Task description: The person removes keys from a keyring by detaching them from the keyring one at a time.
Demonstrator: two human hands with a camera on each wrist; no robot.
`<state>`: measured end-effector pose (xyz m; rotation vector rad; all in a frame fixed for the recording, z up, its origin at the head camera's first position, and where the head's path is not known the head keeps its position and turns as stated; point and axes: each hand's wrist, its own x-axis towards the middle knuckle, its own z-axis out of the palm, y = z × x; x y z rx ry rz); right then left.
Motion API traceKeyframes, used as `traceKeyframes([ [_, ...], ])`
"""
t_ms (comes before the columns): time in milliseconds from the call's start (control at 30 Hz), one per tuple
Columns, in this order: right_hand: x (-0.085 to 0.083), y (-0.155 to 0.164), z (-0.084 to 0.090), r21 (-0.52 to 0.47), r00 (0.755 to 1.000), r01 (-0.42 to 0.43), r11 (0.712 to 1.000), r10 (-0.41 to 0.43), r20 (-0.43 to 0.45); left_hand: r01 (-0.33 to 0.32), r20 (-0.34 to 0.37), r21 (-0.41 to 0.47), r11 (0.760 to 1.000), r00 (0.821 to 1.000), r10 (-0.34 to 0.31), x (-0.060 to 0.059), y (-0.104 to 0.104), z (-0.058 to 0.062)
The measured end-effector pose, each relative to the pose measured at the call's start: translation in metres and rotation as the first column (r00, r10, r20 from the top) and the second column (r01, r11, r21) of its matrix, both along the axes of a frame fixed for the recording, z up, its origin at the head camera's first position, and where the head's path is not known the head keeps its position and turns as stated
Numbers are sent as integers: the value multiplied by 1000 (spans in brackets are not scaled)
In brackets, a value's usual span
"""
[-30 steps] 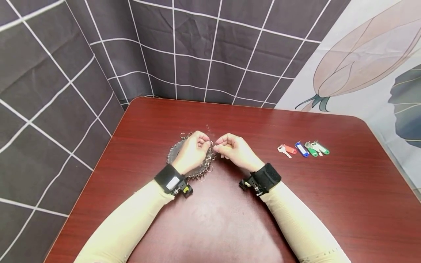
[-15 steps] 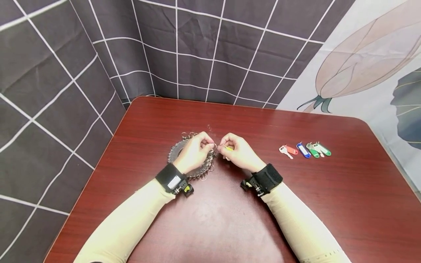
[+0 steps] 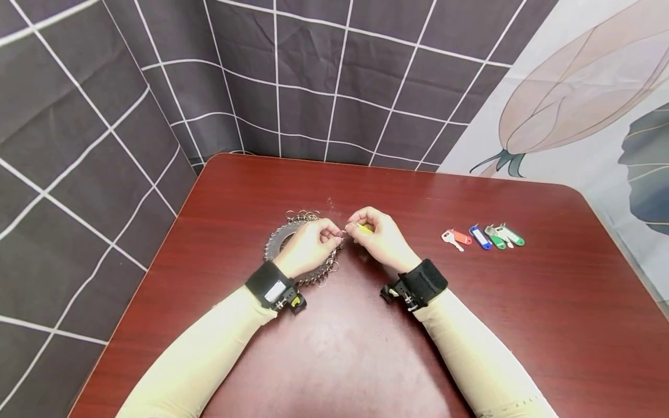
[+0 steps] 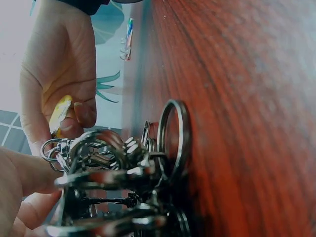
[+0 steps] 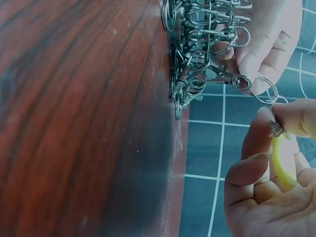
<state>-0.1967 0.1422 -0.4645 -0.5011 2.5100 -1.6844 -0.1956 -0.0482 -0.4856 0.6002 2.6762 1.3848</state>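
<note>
In the head view, my left hand (image 3: 312,247) lies over a round metal rack (image 3: 275,242) edged with swivel clasps and key rings. Its thumb and fingers pinch a split ring (image 5: 265,90) that hangs from a swivel clasp (image 5: 223,76), seen in the right wrist view. Facing it, my right hand (image 3: 385,239) holds a yellow key tag (image 5: 283,160) in its fingers, the tag's thin wire loop (image 5: 283,99) pointing at the split ring and overlapping it in that view. The left wrist view shows the clasps and another ring (image 4: 174,138) close up.
Right of my hands on the red-brown table (image 3: 334,348) lie a red key tag (image 3: 461,237) with a key (image 3: 452,240), a blue tag (image 3: 479,237) and green tags (image 3: 514,235) with keys. A dark checked curtain (image 3: 308,75) hangs behind the table.
My left fingertips have shifted slightly right and down, while the right hand has turned a little. The yellow tag, hidden one second ago, now shows between the right hand's fingers.
</note>
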Motion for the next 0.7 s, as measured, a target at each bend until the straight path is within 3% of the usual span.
traceKeyframes([
  [100, -7, 2, -13, -11, 1000, 2, 1000, -2, -4, -14, -7, 6, 1000, 1000, 14, 0, -1, -1],
  [267, -9, 3, -19, -26, 1000, -12, 1000, 12, 3, -61, -37, 44, 997, 997, 63, 0, -1, 0],
  [500, -5, 3, -20, 99, 994, -106, 989, 102, 45, -112, -43, 133, 985, 992, 118, 4, 0, 2],
  [700, -5, 2, -19, 121, 997, -81, 989, 80, 14, -107, -56, 148, 983, 992, 117, 4, 0, 2],
])
